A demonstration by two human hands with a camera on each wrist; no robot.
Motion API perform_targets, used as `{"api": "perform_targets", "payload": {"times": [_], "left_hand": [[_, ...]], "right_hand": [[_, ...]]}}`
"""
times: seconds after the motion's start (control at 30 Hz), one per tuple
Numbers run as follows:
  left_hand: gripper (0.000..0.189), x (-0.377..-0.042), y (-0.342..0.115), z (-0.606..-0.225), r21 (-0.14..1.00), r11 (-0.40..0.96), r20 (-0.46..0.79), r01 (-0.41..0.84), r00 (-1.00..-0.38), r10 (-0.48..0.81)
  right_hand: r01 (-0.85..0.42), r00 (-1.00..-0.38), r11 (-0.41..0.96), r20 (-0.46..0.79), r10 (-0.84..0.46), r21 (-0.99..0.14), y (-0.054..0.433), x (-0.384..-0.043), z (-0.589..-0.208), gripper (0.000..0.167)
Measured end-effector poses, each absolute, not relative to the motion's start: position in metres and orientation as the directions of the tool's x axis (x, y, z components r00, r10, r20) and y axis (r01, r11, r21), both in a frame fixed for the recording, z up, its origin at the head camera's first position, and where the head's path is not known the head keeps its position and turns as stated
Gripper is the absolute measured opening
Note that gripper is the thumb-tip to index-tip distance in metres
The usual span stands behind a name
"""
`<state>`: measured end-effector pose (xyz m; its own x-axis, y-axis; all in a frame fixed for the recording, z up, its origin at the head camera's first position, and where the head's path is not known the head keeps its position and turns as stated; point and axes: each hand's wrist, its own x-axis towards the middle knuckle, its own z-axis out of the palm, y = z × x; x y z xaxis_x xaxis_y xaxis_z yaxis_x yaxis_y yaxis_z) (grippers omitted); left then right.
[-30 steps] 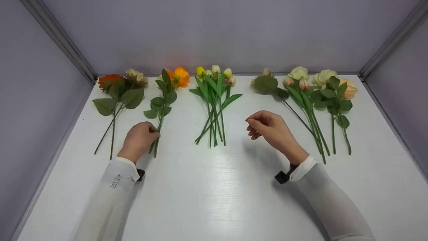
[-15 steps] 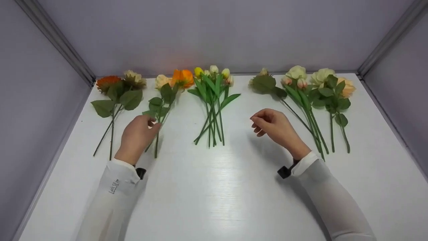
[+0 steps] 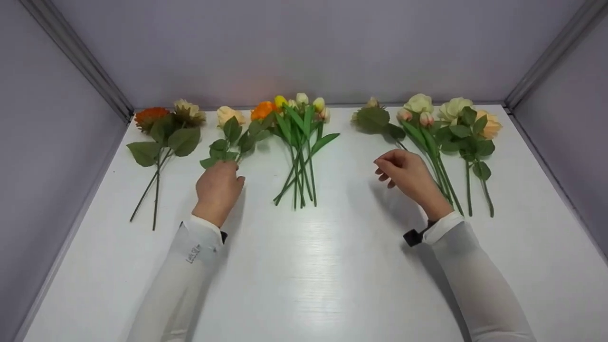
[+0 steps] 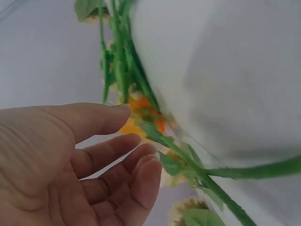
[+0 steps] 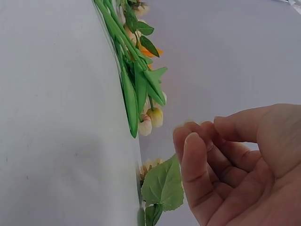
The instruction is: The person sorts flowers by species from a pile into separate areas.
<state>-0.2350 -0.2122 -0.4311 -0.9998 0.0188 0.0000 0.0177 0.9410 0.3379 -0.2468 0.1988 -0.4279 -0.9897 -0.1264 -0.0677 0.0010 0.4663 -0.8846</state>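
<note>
My left hand (image 3: 219,188) is over the lower stems of a peach rose (image 3: 230,117) and an orange flower (image 3: 262,111), hiding them in the head view. In the left wrist view its thumb and fingers stand apart, and green stems (image 4: 225,200) run just beyond the fingertips. The orange flower's head touches or overlaps the left side of a tulip bunch (image 3: 301,124), which has yellow, white and pinkish heads. My right hand (image 3: 409,174) hovers right of the tulips with loosely bent fingers and nothing in them. It partly covers stems of the right-hand flowers.
A rust-orange flower (image 3: 151,117) and a cream flower (image 3: 189,113) lie at the far left of the white table (image 3: 304,285). Pink tulips (image 3: 426,119), pale roses (image 3: 456,109) and a peach flower (image 3: 492,124) lie on the right. Grey walls enclose the sides and back.
The orange flower has shifted right from beside the peach rose to the tulips. My left hand, earlier pinching stems, has let go and moved right. My right hand has drifted slightly right.
</note>
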Motion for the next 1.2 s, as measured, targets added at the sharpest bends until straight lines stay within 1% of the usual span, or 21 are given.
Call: {"api": "perform_targets", "payload": {"times": [0.1, 0.2, 0.43, 0.67, 0.93, 1.2], "left_hand": [[0.021, -0.24, -0.226, -0.442, 0.322, 0.946, -0.05, -0.031, -0.999, -0.016], [0.02, -0.242, -0.235, -0.45, 0.336, 0.94, -0.06, -0.06, -0.997, -0.042], [0.024, -0.242, -0.243, -0.447, 0.348, 0.93, -0.143, -0.119, -0.987, -0.073], [0.022, -0.239, -0.25, -0.44, 0.423, 0.9, -0.095, -0.107, -0.993, -0.073], [0.021, -0.238, -0.261, -0.446, 0.458, 0.879, -0.188, -0.132, -0.981, -0.049], [0.02, -0.235, -0.262, -0.441, 0.476, 0.868, -0.209, -0.138, -0.977, -0.041]], "right_hand": [[-0.005, -0.99, 0.483, -0.065, -0.127, -0.875, 0.198, -0.246, -0.426, 0.041], [0.002, -0.989, 0.489, -0.075, -0.13, -0.872, 0.198, -0.246, -0.425, 0.041], [-0.006, -0.988, 0.484, -0.068, -0.136, -0.875, 0.195, -0.246, -0.429, 0.036], [-0.006, -0.987, 0.495, -0.074, -0.142, -0.869, 0.195, -0.245, -0.429, 0.039], [-0.013, -0.987, 0.505, -0.071, -0.145, -0.863, 0.194, -0.245, -0.43, 0.041], [-0.023, -0.987, 0.501, -0.061, -0.151, -0.865, 0.194, -0.245, -0.43, 0.037]]}}
